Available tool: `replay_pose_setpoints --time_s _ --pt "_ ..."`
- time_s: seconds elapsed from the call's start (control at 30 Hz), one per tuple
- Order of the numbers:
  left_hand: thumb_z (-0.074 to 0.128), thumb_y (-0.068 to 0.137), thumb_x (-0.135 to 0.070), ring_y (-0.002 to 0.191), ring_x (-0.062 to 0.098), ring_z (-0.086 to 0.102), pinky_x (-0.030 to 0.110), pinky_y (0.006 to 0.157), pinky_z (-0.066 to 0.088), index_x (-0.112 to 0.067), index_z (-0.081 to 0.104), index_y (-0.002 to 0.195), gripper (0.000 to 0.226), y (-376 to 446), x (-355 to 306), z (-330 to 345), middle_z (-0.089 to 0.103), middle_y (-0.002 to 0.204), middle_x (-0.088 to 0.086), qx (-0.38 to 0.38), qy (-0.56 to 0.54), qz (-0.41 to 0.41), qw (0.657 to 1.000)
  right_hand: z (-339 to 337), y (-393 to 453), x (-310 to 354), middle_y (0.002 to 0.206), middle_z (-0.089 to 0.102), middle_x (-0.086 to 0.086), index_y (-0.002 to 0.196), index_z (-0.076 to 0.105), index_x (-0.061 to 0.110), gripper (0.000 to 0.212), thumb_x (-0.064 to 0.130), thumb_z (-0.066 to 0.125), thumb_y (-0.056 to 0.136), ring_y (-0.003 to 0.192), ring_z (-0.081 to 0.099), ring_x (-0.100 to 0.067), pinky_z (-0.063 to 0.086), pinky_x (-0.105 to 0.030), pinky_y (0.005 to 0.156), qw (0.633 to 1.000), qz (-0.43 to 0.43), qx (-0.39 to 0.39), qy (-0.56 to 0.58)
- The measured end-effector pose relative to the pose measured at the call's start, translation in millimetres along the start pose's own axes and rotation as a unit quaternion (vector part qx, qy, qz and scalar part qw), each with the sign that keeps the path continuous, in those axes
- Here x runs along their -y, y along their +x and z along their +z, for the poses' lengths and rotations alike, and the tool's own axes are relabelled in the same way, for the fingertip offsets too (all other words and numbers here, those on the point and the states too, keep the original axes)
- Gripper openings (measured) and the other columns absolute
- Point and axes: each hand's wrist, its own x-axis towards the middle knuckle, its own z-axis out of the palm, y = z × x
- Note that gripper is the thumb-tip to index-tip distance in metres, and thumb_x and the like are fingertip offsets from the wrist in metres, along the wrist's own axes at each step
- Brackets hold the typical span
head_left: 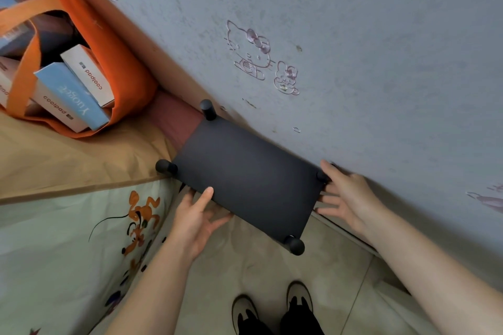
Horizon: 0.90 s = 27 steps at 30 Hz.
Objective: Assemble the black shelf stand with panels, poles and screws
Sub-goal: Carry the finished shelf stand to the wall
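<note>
The black shelf stand (245, 171) stands against the wall, seen from above. Its flat top panel has round black pole ends at the corners, for example the far one (207, 109), the left one (164, 166) and the near one (295, 245). My left hand (194, 217) holds the panel's long near edge, with one digit lying on top and the other fingers reaching under it. My right hand (345, 196) holds the short right edge by the wall; its thumb is beside the fourth corner pole (322, 175) and its fingers go under the panel.
A grey wall (353, 62) with cartoon stickers runs behind the stand. To the left, a bed with a cartoon sheet (68, 239) carries an orange bag (114, 62) of boxes. My shoes (272, 307) stand on the tiled floor (245, 266) below.
</note>
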Motion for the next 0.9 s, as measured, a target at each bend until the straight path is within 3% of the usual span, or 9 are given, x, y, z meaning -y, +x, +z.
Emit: replay_pose_setpoints --time_s 0.13,0.27,0.4,0.57,0.67,0.8,0.9 --pt "0.049 0.104 -0.012 0.108 0.028 0.07 0.052 0.084 0.056 -0.022 0.051 0.139 0.036 -3 9 2 0.066 0.131 0.002 0.004 -0.01 0.009 1.0 9 0 2 0.11 0.066 -0.011 0.101 0.06 0.013 0.023 0.033 0.066 0.091 0.091 0.068 -0.03 0.056 -0.047 0.086 0.999 -0.013 -0.027 0.029" --pt "0.049 0.104 -0.013 0.106 0.028 0.072 0.049 0.078 0.058 -0.025 0.057 0.127 0.028 -4 10 0 0.069 0.125 -0.001 -0.003 -0.014 0.016 1.0 8 -2 0 0.111 0.067 -0.01 0.111 0.061 0.011 0.033 0.034 0.07 0.088 0.093 0.069 -0.028 0.056 -0.046 0.088 0.999 -0.016 -0.025 0.043" --pt "0.049 0.104 -0.013 0.104 0.029 0.071 0.048 0.072 0.058 -0.025 0.059 0.12 0.023 -4 4 6 0.07 0.119 -0.003 -0.009 -0.009 0.012 1.0 7 -6 2 0.109 0.069 -0.013 0.105 0.064 0.008 0.027 0.028 0.07 0.088 0.093 0.07 -0.03 0.055 -0.051 0.09 0.998 -0.011 -0.014 0.067" --pt "0.049 0.104 -0.013 0.106 0.029 0.068 0.051 0.076 0.056 -0.023 0.059 0.122 0.023 -6 2 10 0.067 0.122 -0.001 -0.019 -0.004 0.014 1.0 5 -10 2 0.106 0.07 -0.012 0.105 0.064 0.007 0.029 0.028 0.073 0.088 0.094 0.069 -0.026 0.056 -0.047 0.083 0.996 -0.003 -0.004 0.088" --pt "0.05 0.104 -0.014 0.106 0.03 0.068 0.051 0.081 0.056 -0.019 0.055 0.129 0.026 -8 2 12 0.066 0.124 0.003 -0.034 0.013 0.012 0.999 3 -11 2 0.107 0.071 -0.01 0.104 0.066 0.011 0.028 0.031 0.074 0.087 0.098 0.069 -0.026 0.054 -0.051 0.091 0.995 0.001 0.006 0.099" --pt "0.05 0.105 -0.016 0.106 0.029 0.066 0.052 0.094 0.051 -0.02 0.06 0.11 0.012 -11 1 16 0.067 0.117 0.005 -0.05 0.03 0.0 0.998 4 -15 -1 0.11 0.069 -0.01 0.106 0.063 0.014 0.026 0.031 0.073 0.088 0.103 0.067 -0.027 0.051 -0.051 0.098 0.993 0.012 0.011 0.12" --pt "0.05 0.105 -0.016 0.098 0.023 0.066 0.046 0.094 0.05 -0.018 0.06 0.107 0.011 -12 2 18 0.066 0.11 0.002 -0.064 0.041 0.0 0.997 5 -21 -6 0.108 0.067 -0.004 0.102 0.06 0.02 0.015 0.027 0.068 0.092 0.107 0.063 -0.023 0.049 -0.042 0.096 0.993 0.003 0.007 0.121"
